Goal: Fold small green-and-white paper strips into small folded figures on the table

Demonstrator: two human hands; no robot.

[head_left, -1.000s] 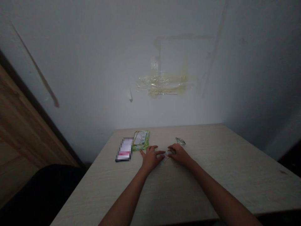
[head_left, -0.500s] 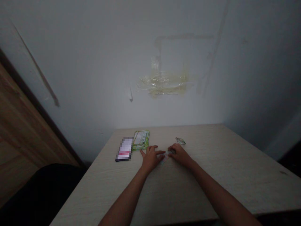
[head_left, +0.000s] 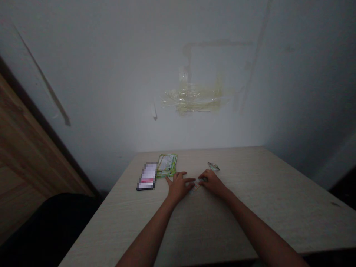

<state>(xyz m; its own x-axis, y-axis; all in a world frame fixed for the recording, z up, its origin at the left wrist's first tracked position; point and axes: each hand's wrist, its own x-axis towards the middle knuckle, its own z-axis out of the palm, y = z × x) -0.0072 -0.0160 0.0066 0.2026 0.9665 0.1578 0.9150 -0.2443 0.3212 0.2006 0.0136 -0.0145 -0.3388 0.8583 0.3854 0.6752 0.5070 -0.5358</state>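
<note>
Slip (head_left: 196, 186) — ends under left hand (head_left: 178, 187), right hand (head_left: 213, 181) — illegible.

Wall (head_left: 111, 92): pale, stained — shiny tape (head_left: 191, 98) across its middle.
Wooden panel (head_left: 33, 148): slanting, far left.
Black shape (head_left: 55, 226): rounded, below the panel.
Phone-like slab (head_left: 148, 177): flat — face pixelated.

I can read no wording: marks on the small flat piece (head_left: 197, 185) before me, the green stack (head_left: 167, 163) at its ten o'clock and the pixelated rectangle (head_left: 148, 177) at its nine are illegible.
</note>
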